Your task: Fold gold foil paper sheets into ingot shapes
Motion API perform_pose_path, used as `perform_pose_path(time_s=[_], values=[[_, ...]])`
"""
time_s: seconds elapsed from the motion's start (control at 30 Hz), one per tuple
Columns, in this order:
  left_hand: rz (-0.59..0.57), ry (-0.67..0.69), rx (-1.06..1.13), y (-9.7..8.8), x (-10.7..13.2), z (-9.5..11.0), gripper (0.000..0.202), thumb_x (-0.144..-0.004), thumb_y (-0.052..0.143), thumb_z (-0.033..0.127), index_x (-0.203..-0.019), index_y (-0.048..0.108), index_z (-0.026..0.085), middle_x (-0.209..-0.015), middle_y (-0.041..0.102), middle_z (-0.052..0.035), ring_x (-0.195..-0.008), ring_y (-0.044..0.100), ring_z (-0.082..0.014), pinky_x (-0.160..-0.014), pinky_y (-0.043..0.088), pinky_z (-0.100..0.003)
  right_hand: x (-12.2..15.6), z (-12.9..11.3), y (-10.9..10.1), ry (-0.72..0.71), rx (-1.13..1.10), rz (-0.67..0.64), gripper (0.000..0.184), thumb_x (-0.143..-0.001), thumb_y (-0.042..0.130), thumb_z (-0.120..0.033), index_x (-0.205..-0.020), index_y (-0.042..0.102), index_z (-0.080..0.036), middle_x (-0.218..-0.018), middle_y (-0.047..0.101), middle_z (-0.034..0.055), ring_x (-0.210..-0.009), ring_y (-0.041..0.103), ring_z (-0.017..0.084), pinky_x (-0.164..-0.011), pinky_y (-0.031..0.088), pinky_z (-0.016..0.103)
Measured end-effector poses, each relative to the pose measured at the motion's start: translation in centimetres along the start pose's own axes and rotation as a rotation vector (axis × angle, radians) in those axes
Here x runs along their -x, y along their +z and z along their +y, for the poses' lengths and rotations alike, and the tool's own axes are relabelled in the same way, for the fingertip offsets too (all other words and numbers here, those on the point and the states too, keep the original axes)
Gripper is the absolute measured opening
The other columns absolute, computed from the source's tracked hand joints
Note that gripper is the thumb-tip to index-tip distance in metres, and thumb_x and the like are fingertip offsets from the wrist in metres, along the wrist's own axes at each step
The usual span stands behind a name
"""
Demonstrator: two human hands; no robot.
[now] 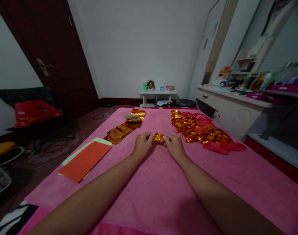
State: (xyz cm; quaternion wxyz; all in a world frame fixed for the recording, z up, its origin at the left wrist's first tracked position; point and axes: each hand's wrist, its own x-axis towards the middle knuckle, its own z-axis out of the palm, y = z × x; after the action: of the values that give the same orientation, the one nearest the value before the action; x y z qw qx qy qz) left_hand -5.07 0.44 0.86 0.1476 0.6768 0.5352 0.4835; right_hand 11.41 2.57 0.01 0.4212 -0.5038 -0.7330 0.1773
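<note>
A small folded piece of gold foil paper lies on the pink cloth between my two hands. My left hand pinches its left end with curled fingers. My right hand pinches its right end the same way. Flat gold foil sheets lie in a row to the left, with a stack of gold foil beyond them. On the right sits a pile of folded gold and red pieces.
Orange and pale green paper sheets lie at the left of the cloth. A white dresser with clutter stands at the right. A small white table stands by the far wall, and a dark door at the left.
</note>
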Motion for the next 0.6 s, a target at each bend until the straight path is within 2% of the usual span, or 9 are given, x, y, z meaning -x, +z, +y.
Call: perform_pose_path(time_s=[0.27,0.6], values=[[0.004,-0.073,-0.116,0.29,-0.13,-0.55,0.036,-0.086,0.044,0.04,-0.072,0.066,0.015,-0.064,0.061,-0.0007,-0.06,0.052,-0.0117,-0.055,0.031,-0.022,0.1,0.11,0.29,-0.018,-0.005,0.006,0.031,-0.086,0.043,-0.034,-0.068,0.063,-0.018,-0.059,0.061,0.0009,-0.053,0.053,0.013,-0.049,0.033,0.022],[-0.052,-0.095,-0.189,0.19,-0.2,-0.64,0.037,-0.086,0.042,0.04,-0.075,0.067,0.015,-0.066,0.063,-0.0024,-0.061,0.052,-0.0124,-0.057,0.033,-0.023,0.11,0.17,0.23,-0.03,-0.044,-0.008,0.027,-0.085,0.045,-0.031,-0.073,0.065,-0.018,-0.062,0.063,0.0017,-0.054,0.054,0.013,-0.049,0.035,0.021]])
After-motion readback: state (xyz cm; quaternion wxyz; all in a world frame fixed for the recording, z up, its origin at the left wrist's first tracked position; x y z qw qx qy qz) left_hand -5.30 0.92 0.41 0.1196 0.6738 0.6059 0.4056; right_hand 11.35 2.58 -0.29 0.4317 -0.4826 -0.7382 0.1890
